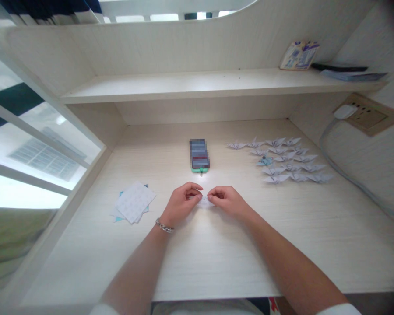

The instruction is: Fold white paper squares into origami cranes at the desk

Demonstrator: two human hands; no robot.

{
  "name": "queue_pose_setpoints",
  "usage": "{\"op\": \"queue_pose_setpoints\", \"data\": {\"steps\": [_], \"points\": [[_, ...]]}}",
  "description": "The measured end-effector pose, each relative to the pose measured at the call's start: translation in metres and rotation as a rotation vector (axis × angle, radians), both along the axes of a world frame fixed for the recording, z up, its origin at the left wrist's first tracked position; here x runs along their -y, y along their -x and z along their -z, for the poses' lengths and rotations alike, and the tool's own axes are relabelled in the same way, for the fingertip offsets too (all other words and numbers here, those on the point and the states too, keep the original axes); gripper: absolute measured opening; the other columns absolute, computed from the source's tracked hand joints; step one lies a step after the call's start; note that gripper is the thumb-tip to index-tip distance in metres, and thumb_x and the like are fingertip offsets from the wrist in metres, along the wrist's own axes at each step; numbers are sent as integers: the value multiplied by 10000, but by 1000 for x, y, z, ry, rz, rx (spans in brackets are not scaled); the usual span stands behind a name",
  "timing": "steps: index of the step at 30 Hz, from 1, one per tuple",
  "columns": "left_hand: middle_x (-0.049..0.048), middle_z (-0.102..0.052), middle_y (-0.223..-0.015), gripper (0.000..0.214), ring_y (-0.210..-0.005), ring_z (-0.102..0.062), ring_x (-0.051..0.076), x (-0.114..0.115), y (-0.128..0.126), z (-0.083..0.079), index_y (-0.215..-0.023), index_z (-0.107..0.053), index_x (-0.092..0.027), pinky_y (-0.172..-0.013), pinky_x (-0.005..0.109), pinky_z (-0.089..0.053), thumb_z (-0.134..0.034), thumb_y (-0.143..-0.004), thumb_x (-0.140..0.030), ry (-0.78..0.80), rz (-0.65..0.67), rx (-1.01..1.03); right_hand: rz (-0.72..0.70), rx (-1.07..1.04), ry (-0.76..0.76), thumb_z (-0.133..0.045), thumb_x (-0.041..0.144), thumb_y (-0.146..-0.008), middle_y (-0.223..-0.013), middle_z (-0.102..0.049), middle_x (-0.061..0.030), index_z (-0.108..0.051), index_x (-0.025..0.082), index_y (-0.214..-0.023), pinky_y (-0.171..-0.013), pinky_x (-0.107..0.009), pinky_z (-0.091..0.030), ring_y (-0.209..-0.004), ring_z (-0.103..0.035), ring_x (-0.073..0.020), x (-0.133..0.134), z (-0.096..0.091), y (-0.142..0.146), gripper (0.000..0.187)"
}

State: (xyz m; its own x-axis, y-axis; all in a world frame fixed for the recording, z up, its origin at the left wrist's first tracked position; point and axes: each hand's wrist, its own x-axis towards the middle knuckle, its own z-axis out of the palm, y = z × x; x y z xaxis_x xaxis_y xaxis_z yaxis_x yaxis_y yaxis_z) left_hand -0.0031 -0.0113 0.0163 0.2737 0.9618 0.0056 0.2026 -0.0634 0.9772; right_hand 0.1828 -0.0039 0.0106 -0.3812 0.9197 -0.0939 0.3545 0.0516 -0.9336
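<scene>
Both hands meet at the middle of the desk over a small piece of folded white paper (pixel 205 202). My left hand (pixel 183 202), with a chain bracelet at the wrist, pinches the paper's left side between thumb and fingers. On the opposite side, my right hand (pixel 229 200) pinches it the same way. Fingers cover much of the paper, so its exact folds are hard to make out. To the left lies a loose stack of square paper sheets (pixel 135 202), mostly white with blue edges showing. Several folded paper cranes (pixel 290 167) stand in rows at the right; one is blue (pixel 265 161).
A phone (pixel 198 153) with a green bottom edge lies beyond my hands. A shelf (pixel 184 87) spans the back, bearing a small box (pixel 299 55) and flat booklets (pixel 353 75). From a wall socket (pixel 369 114), a cable (pixel 348 177) runs down the right side. White railings border the left.
</scene>
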Motion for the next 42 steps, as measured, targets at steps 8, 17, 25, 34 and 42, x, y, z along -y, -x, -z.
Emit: {"op": "queue_pose_setpoints", "data": {"steps": [8,17,25,34,42], "points": [[38,-644,-770,207,-727,-600,136,-2,8,-4,-958,-555,-165,-649,235,-447,-543,-755,-202,-78,-54,-98,118,21,-21,-535,264,-724,-690,-649,-30,-652,146,-769,-583,-243,-425,-628,-574,-142,-4,0,-7,172],[43,-662,-810,281,-768,-615,141,4,-2,-4,-1040,-543,-188,-716,263,-459,-500,-766,-147,-66,21,-50,43,-147,-2,-579,262,-726,-733,-630,-22,-617,151,-918,-593,-245,-434,-639,-560,-125,5,3,10,225],[77,-642,-930,287,-755,-625,138,-7,-1,4,-1024,-507,-151,-726,314,-509,-547,-741,-177,15,-257,229,226,-195,-40,-569,282,-745,-888,-678,-72,-659,156,-907,-713,-296,-461,-787,-609,-178,-2,7,5,225],[75,-670,-817,236,-751,-632,165,5,-20,9,-813,-621,-130,-717,302,-508,-635,-697,-336,32,-165,84,388,-260,-107,-567,335,-753,-864,-674,-85,-641,137,-884,-710,-294,-472,-768,-616,-184,2,9,16,248],[56,-670,-763,231,-692,-633,157,3,-19,9,-804,-627,-140,-669,280,-510,-634,-700,-346,14,-276,61,426,-231,-140,-579,345,-751,-791,-652,-64,-600,155,-847,-653,-267,-476,-705,-603,-165,9,5,22,213]]}}
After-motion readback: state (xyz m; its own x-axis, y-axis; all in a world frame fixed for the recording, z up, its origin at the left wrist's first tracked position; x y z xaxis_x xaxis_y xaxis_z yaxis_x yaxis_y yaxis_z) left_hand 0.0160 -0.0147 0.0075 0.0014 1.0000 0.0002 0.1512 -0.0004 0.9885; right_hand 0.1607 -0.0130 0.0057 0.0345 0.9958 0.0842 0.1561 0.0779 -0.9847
